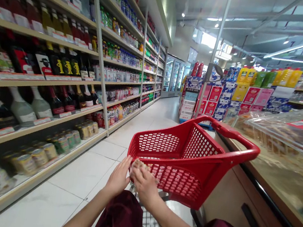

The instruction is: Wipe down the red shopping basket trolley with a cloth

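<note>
A red plastic shopping cart with holes in its walls stands in front of me, its handle away on the right. My left hand is at the cart's near left corner, fingers stretched out and touching the red plastic by the rim. Just right of it, my right hand presses a crumpled, light-coloured cloth against the outer side of the cart near that corner. Its fingers cover part of the cloth.
Shelves of bottles and cans run along the left. On the right is a wooden counter with clear-lidded packs of food. Stacked drink boxes stand beyond the cart, and a tiled floor aisle leads to glass-door fridges.
</note>
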